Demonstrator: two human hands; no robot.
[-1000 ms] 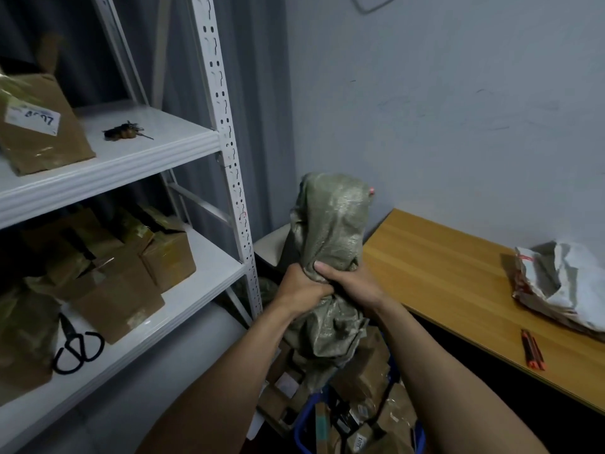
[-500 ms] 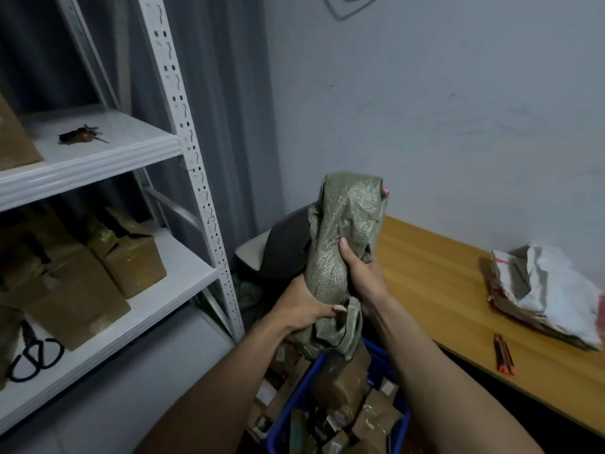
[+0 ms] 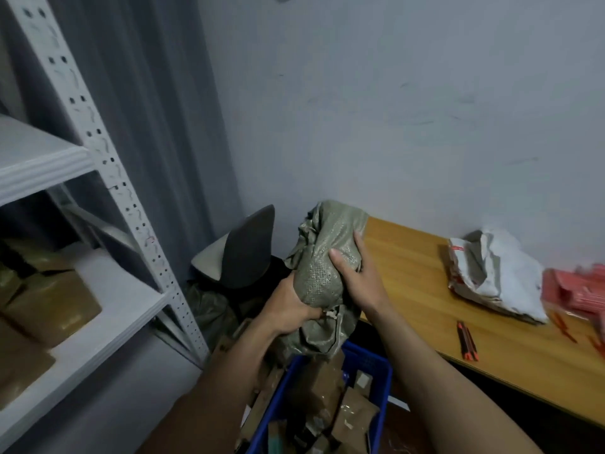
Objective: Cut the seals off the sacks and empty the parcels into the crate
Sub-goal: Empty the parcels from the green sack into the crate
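A crumpled grey-green woven sack (image 3: pixel 324 247) hangs upside down over the blue crate (image 3: pixel 376 368), its mouth down among the parcels. My left hand (image 3: pixel 288 306) grips the sack's lower part from the left. My right hand (image 3: pixel 357 273) holds its right side, thumb pressed across the fabric. Several brown cardboard parcels (image 3: pixel 353 411) fill the crate, and more lie on the floor beside it at the left.
A white metal shelf rack (image 3: pixel 108 309) with brown boxes (image 3: pixel 49 306) stands at the left. A wooden table (image 3: pixel 458 306) at the right carries a white sack (image 3: pixel 494 276), a red-black cutter (image 3: pixel 467 345) and red items (image 3: pixel 579 290). A dark chair (image 3: pixel 242 250) stands in the corner.
The view has swung right and down, so more of the crate and table shows. The sack has sunk lower over the crate. Both hands keep their grip on it.
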